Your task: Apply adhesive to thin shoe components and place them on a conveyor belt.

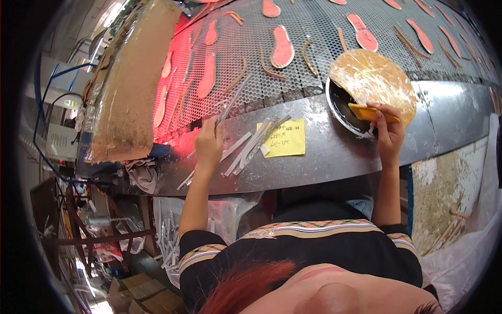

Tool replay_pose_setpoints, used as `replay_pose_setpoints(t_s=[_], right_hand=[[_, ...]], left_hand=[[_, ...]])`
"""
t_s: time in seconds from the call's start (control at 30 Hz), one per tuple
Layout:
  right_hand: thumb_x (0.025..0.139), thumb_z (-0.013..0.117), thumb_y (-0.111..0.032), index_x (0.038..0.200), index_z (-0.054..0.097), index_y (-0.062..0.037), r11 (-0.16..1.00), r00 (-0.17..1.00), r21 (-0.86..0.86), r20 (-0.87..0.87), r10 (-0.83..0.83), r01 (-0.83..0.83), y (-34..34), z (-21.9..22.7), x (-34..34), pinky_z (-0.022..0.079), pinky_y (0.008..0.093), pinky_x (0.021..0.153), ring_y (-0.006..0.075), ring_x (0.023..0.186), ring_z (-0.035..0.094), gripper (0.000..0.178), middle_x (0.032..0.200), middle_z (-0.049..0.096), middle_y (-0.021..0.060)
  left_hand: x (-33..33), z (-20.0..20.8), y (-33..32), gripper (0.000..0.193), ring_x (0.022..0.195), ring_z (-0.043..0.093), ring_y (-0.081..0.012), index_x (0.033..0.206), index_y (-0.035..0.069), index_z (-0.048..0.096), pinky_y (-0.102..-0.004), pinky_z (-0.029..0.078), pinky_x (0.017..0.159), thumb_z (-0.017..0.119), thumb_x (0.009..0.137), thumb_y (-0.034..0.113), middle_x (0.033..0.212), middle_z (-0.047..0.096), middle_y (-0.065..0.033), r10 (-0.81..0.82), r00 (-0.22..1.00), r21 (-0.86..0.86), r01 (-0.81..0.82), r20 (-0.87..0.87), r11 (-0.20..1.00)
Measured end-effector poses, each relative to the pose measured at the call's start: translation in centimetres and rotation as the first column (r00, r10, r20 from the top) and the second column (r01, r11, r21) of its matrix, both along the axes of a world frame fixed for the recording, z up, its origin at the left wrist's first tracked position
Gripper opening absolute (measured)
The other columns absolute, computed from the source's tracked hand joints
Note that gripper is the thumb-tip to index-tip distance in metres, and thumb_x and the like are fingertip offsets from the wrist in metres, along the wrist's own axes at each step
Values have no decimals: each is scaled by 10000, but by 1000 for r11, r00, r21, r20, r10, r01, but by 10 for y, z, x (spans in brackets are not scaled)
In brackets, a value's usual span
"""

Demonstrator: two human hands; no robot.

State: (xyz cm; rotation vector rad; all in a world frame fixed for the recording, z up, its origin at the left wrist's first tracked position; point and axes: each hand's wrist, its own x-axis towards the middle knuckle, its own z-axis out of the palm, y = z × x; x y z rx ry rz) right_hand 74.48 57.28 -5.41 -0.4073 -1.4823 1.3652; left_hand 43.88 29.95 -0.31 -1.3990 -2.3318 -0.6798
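My left hand (209,145) is closed near the front edge of the metal table, pinching a thin greyish strip (234,99) that points up toward the mesh. Beside it lie several loose pale strips (250,152), partly over a yellow note (291,140) with handwriting. My right hand (389,131) is wrapped round a flat yellow tool (366,112), held over the open part of a round pot (334,108) with a dark inside. A round, plastic-wrapped brown cover (374,78) lies across much of the pot. The tool's exact kind is unclear.
Behind the table runs a mesh conveyor (324,57) carrying pink insoles (283,48) and narrow brown strips (309,57). Red light falls on its left part. A large cardboard sheet (123,89) stands at the left, with a crumpled cloth (142,175) below. A plastic bag of strips (170,235) hangs under the table.
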Motion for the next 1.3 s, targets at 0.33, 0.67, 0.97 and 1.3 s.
replay_pose_setpoints(t_s=[0.33,0.67,0.97,1.3], right_hand=[[837,604,7,976,624,-10,929,962,363,273,-29,-75,-6,21,-5,530,302,709,212,819,662,141,934,683,106],[892,574,-35,1026,584,-14,973,993,223,91,-79,57,-17,25,-29,519,280,683,174,833,658,135,935,667,101],[858,597,-17,971,613,-13,957,964,276,219,-151,87,-11,23,-21,509,297,668,225,795,672,114,858,671,126],[859,591,22,963,619,17,975,985,201,123,-123,97,-10,27,-2,505,280,797,197,897,661,108,935,683,119]], left_hand=[[79,11,50,157,586,442,-27,895,-16,631,-210,341,519,620,873,139,658,511,49,-149,469,100,129,870,987],[80,-7,62,204,570,446,-36,858,-10,638,-221,336,499,618,874,193,627,500,38,-86,446,-14,217,891,976],[75,0,58,258,702,502,-53,1077,-17,610,-228,384,654,569,924,188,740,617,-7,-123,51,114,157,991,981],[83,6,117,190,829,600,-125,1064,-1,572,-191,384,513,554,924,127,1096,634,-154,-433,-232,458,65,871,887]])
